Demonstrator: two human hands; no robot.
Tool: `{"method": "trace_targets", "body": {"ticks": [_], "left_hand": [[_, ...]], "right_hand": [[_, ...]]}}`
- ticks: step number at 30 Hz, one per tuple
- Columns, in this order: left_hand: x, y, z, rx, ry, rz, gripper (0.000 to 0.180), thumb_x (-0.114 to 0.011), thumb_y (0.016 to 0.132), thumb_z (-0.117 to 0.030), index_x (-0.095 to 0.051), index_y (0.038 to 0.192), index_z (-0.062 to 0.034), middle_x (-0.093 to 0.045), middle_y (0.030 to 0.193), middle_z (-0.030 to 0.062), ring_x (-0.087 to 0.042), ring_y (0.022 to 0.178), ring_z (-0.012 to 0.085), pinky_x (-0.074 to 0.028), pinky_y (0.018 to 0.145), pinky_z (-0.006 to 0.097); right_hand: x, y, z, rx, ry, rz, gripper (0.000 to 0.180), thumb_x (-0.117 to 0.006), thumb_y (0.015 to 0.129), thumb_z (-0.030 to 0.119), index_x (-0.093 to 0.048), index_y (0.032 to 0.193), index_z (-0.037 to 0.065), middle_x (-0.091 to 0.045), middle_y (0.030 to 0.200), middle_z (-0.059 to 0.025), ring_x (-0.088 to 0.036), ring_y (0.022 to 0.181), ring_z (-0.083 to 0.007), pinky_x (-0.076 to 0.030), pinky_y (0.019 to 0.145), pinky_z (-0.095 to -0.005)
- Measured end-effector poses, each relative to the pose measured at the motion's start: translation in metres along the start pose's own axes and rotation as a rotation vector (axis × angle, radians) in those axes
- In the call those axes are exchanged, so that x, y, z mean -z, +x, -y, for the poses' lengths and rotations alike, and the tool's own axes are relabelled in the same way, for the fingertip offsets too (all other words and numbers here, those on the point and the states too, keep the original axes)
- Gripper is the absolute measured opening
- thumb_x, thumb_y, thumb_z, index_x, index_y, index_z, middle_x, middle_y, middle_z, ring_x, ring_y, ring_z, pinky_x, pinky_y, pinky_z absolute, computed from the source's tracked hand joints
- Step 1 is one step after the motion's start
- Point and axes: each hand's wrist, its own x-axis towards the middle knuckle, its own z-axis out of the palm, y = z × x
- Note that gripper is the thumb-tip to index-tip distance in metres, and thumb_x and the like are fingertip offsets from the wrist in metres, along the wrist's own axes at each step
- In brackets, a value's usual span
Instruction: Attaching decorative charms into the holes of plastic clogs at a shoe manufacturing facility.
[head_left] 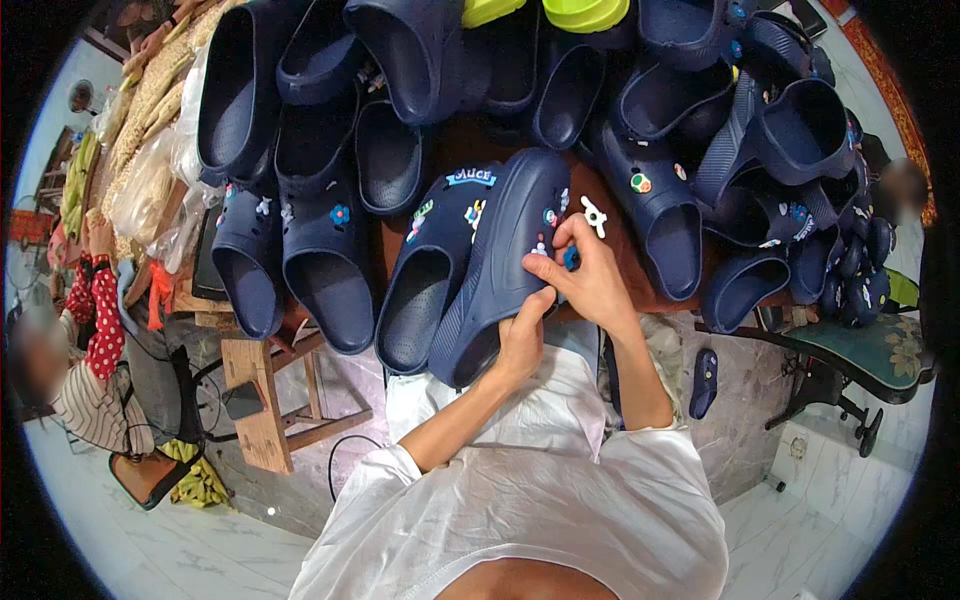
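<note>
Fingers of the right hand (584, 272) bunch at a navy clog (513, 240), exact pinch unclear; the left hand (522, 345) grips its rim over the table's (625, 252) edge. Likely light, springy foam, best held there.

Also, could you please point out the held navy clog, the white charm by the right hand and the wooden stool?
Held navy clog (508, 255), head view: smooth upper.
White charm (594, 217), head view: its middle.
Wooden stool (265, 440), head view: bare top board.
</note>
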Motion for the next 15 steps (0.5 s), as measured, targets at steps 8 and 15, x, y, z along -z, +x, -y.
{"method": "trace_targets", "body": {"ticks": [8, 15], "left_hand": [[0.002, -0.049, -0.001, -0.242, 0.626, 0.069, 0.047, -0.059, 0.090, -0.013, -0.046, 0.132, 0.0031, -0.053, 0.125, 0.0125, -0.051, 0.119, 0.0209, -0.041, 0.098, 0.035], [-0.001, -0.069, -0.046, -0.756, 1.099, 0.240, 0.049, -0.066, 0.077, -0.003, -0.053, 0.124, 0.0012, -0.054, 0.115, 0.0176, -0.052, 0.113, 0.0313, -0.043, 0.094, 0.039]], "right_hand": [[-0.011, -0.004, 0.009, 0.273, -0.225, -0.113, 0.027, -0.054, 0.099, 0.027, -0.044, 0.101, 0.001, -0.056, 0.087, -0.0216, -0.060, 0.076, -0.0444, -0.048, 0.064, -0.0490], [-0.012, 0.000, 0.006, 0.368, -0.325, -0.125, 0.019, -0.052, 0.097, 0.019, -0.045, 0.100, 0.002, -0.056, 0.086, -0.0217, -0.059, 0.073, -0.0452, -0.048, 0.059, -0.0493]]}}
